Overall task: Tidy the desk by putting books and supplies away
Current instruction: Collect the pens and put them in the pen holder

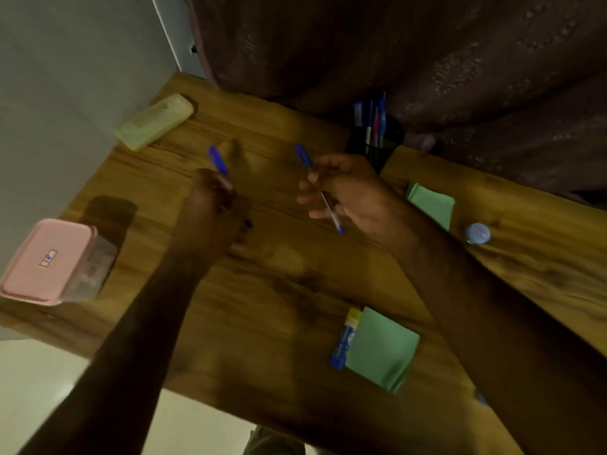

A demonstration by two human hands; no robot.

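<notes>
My left hand [215,213] grips a blue-capped pen [219,160] above the middle of the wooden desk [282,277]; its cap sticks up past my fingers. My right hand [348,195] pinches a second blue pen [303,156], cap pointing up-left and tip showing below my palm. Just behind my right hand, a black pen holder [377,142] stands at the desk's back edge with several pens in it. A glue stick [345,339] lies next to a green sticky-note pad [382,348] near the front.
A pink-lidded clear box [49,261] sits at the desk's left edge and a pale yellow case [156,121] at the back left corner. Another green pad [433,203] and a blue round cap [478,233] lie at the right. A dark curtain [394,44] hangs behind.
</notes>
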